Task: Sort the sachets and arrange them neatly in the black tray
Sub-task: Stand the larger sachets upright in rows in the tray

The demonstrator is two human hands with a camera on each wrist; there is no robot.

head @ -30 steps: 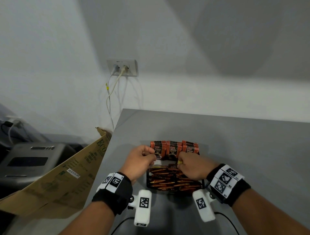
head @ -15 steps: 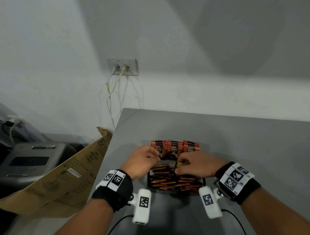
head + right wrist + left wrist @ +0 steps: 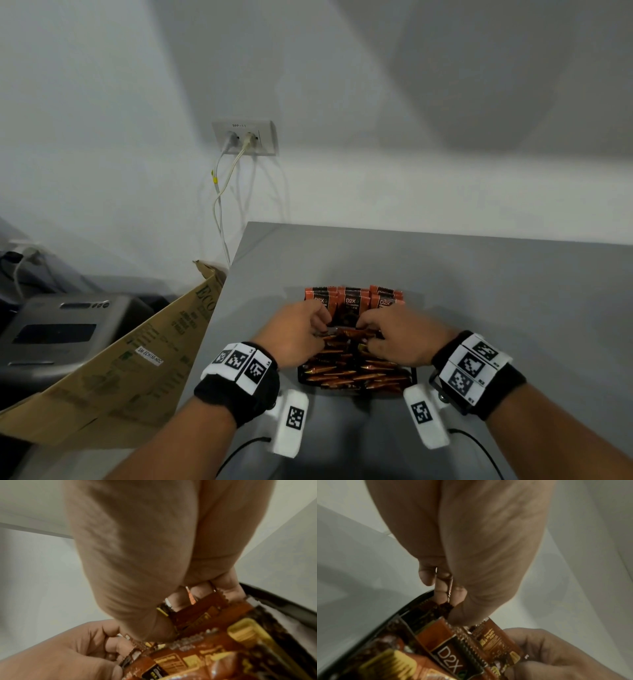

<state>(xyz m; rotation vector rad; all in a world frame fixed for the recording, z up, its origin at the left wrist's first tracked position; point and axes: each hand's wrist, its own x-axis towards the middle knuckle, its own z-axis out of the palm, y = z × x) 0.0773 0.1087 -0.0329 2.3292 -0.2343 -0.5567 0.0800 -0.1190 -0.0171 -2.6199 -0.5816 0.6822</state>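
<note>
A black tray sits on the grey table, filled with orange-brown sachets standing in rows. Taller D2X sachets stand upright along its far side. My left hand reaches into the tray's left part and pinches the edges of sachets between thumb and fingers. My right hand reaches in from the right and grips a bunch of sachets with curled fingers. Both hands meet near the tray's far middle and hide the sachets beneath them.
The grey table ends at a left edge near my left wrist. A cardboard box flap leans against that edge, with a grey machine beyond. A wall socket with cables hangs behind.
Both hands have moved closer together over the tray's far middle, and the right hand has slid forward and leftwards among the sachets.
</note>
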